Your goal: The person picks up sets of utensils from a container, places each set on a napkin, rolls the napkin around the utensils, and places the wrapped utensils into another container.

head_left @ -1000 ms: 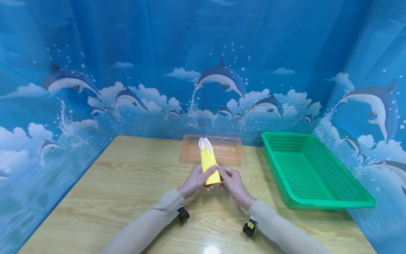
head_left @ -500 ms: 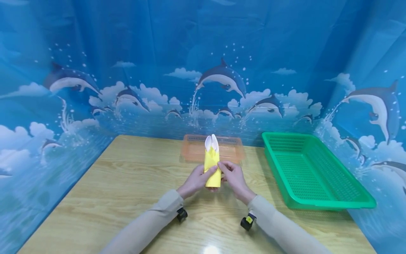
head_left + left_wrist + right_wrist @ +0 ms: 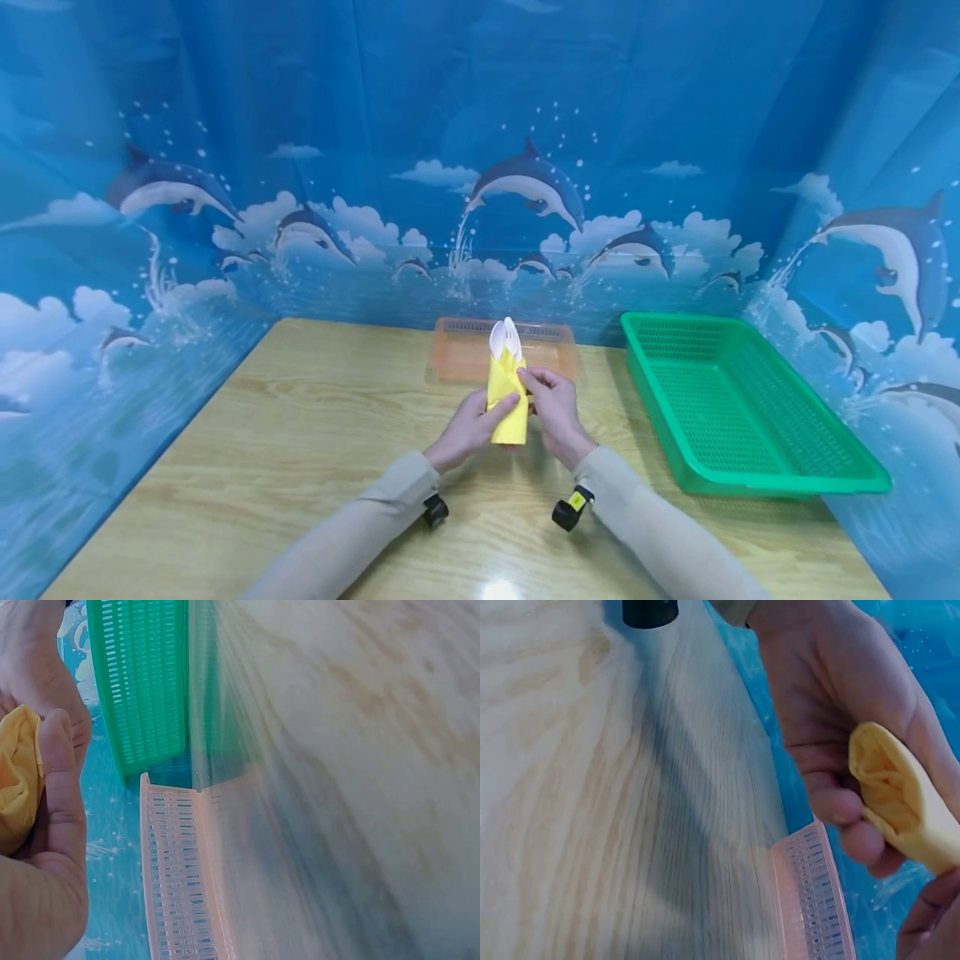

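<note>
A yellow napkin (image 3: pixel 510 427) is rolled around white cutlery. A spoon (image 3: pixel 497 342) and a fork (image 3: pixel 512 338) stick out of its upper end, above the table. My left hand (image 3: pixel 463 432) grips the lower part of the roll, thumb across its front and fingers behind. With thumb and fingertips, my right hand (image 3: pixel 557 410) pinches the roll's right edge near the upper half. In the right wrist view, the left hand's curled fingers (image 3: pixel 862 841) support the napkin (image 3: pixel 930 832), whose folded bottom end faces the camera. The cutlery handles are hidden inside.
Behind the hands, an orange perforated basket (image 3: pixel 558 360) stands at the table's back edge. A larger green basket (image 3: pixel 682 467) is at the right. Dolphin-printed blue curtains (image 3: pixel 390 100) enclose the wooden table (image 3: pixel 247 467). Each wrist wears a small black camera (image 3: pixel 433 510).
The roll has shifted right and turned more upright in my left hand. My right hand has slid up along its right edge. The baskets have stayed put.
</note>
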Motion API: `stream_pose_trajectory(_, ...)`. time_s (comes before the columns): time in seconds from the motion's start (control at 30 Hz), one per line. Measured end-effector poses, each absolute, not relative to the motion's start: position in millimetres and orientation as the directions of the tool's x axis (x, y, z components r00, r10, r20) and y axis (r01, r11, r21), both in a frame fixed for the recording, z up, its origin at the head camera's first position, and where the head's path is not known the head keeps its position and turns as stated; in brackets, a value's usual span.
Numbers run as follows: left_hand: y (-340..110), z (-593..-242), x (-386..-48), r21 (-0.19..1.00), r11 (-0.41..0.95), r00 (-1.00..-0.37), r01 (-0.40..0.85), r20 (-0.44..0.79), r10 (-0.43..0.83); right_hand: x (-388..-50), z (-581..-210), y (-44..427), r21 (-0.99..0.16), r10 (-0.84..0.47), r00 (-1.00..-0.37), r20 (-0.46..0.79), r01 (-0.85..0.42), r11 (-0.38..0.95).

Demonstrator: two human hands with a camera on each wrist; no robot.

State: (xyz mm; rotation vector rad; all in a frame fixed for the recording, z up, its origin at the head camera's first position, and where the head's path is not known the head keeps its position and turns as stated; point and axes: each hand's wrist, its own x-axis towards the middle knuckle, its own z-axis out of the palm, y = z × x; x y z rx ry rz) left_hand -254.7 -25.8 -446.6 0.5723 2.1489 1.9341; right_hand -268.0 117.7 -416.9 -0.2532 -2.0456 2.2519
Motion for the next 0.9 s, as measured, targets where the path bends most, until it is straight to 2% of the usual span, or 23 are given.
stream_pose_trajectory(0.47,-23.6,-447.3,-252.6,0.993,0.03,-0.902,0.112,0.089,0.421,-272.5,-417.9,115.8,-0.987,0.239,-0.969,-0.062,0.024,-0.16)
stream_pose_trajectory(0.73,-24.3,-446.7,-253.9,0.99,0.007,-0.92,0.143,0.13,0.369,-262.3,-425.9,112.9,-0.999,0.202,-0.979,-0.04,0.038,-0.017)
stream_pose_trajectory(0.9,-23.4,-447.8,-255.0,0.988,0.005,-0.927,0.155,0.144,0.346,-259.1,-426.7,109.6,-1.0,0.251,-0.968,-0.018,0.021,0.01)
